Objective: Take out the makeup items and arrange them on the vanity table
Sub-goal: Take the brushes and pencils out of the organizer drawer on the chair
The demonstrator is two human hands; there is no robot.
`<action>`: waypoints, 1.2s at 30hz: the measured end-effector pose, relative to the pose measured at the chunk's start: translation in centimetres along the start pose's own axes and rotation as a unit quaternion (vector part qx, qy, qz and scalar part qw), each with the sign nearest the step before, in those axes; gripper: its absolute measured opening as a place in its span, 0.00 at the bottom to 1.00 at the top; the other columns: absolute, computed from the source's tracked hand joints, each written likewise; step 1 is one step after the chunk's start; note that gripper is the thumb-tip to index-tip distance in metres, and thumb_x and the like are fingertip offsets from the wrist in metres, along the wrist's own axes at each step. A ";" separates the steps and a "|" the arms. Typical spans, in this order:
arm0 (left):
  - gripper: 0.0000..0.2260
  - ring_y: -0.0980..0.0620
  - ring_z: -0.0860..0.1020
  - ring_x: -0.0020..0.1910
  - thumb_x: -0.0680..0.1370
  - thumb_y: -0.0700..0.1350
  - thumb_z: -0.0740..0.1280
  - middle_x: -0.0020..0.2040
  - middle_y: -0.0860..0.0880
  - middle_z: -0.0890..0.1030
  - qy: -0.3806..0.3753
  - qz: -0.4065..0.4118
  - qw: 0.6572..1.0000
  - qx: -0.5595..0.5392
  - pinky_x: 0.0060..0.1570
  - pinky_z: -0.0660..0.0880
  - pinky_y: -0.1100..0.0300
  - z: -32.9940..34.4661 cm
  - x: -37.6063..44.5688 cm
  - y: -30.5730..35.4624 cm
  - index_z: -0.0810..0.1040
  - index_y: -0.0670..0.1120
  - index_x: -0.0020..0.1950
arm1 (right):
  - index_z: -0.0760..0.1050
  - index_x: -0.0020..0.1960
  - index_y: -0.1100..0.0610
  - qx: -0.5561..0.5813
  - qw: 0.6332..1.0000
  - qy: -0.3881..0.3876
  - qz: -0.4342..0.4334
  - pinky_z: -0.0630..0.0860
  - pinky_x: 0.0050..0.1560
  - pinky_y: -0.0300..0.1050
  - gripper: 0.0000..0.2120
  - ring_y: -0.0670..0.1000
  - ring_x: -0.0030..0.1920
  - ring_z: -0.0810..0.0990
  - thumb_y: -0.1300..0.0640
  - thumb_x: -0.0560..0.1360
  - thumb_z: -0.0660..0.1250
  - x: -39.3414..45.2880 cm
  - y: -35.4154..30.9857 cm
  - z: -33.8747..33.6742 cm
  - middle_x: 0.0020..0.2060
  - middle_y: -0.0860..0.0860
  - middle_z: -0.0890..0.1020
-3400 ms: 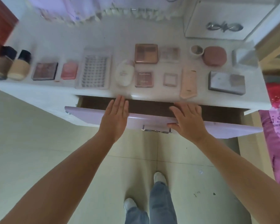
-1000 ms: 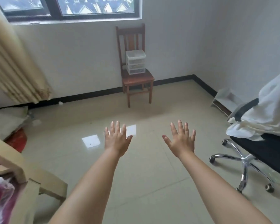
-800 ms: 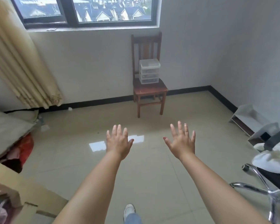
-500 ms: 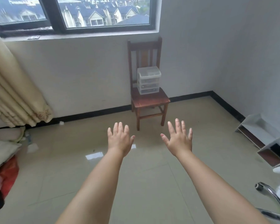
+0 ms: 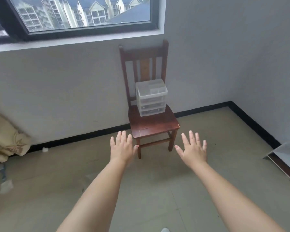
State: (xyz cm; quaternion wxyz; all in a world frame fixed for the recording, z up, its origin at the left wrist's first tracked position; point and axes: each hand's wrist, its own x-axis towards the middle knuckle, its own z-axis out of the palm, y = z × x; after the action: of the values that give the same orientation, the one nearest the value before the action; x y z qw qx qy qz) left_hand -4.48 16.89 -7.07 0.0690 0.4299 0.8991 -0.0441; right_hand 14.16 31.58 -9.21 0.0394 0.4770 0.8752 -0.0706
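Note:
A small clear plastic drawer organizer (image 5: 151, 97) stands on the seat of a dark wooden chair (image 5: 153, 125) against the far wall. My left hand (image 5: 122, 148) and my right hand (image 5: 192, 149) are stretched out in front of me with spread fingers, palms down, holding nothing. Both hands hover over the floor just short of the chair's front legs. The vanity table and the makeup items are out of view.
A window (image 5: 84, 15) sits above the chair. A bunched beige curtain (image 5: 6, 141) hangs at the left. A grey box-like object (image 5: 286, 158) lies on the floor at the right edge. Tiled floor (image 5: 149, 190) spreads between me and the chair.
Earlier my hands rested on the open vanity drawer's front. Since then the view has turned to the room, and the chair has drawn nearer and larger, with my empty hands still outstretched.

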 end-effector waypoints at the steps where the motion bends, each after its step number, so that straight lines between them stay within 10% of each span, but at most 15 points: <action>1: 0.26 0.47 0.46 0.75 0.80 0.56 0.48 0.76 0.44 0.50 0.003 0.000 1.000 -0.002 0.71 0.47 0.46 -0.1 2.2 0.1 0.51 0.45 0.74 | 0.47 0.74 0.49 0.001 1.000 -0.004 0.001 0.44 0.72 0.57 0.29 0.55 0.75 0.43 0.39 0.77 0.47 2.2 0.1 -0.2 0.75 0.53 0.46; 27: 0.26 0.46 0.49 0.75 0.79 0.55 0.51 0.75 0.43 0.53 -0.080 0.024 0.995 -0.045 0.71 0.48 0.47 6.6 50.9 0.7 0.54 0.44 0.73 | 0.53 0.73 0.57 0.194 0.960 -0.198 0.030 0.53 0.72 0.52 0.28 0.55 0.74 0.53 0.45 0.78 0.53 50.5 -9.2 10.5 0.74 0.55 0.56; 30: 0.25 0.44 0.52 0.74 0.79 0.53 0.55 0.74 0.41 0.56 -0.065 0.032 0.995 -0.071 0.71 0.51 0.49 7.8 53.0 1.3 0.58 0.41 0.72 | 0.58 0.70 0.60 0.455 0.847 -0.223 0.159 0.64 0.64 0.46 0.26 0.55 0.67 0.66 0.51 0.76 0.60 54.0 -10.5 12.2 0.68 0.57 0.67; 36: 0.22 0.31 0.70 0.62 0.70 0.40 0.72 0.62 0.32 0.73 -0.031 0.095 0.991 -0.085 0.59 0.67 0.38 9.4 54.7 1.2 0.73 0.30 0.59 | 0.65 0.57 0.59 0.811 0.406 -0.195 0.373 0.66 0.66 0.51 0.14 0.53 0.51 0.76 0.64 0.74 0.64 57.7 -11.0 14.0 0.45 0.53 0.75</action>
State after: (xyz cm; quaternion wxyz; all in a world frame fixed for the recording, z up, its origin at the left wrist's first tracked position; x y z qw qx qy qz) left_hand -36.70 58.34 -25.18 0.1371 0.5040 0.8524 0.0256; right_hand -26.36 71.28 -29.91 -0.1743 0.5381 0.1125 -0.8169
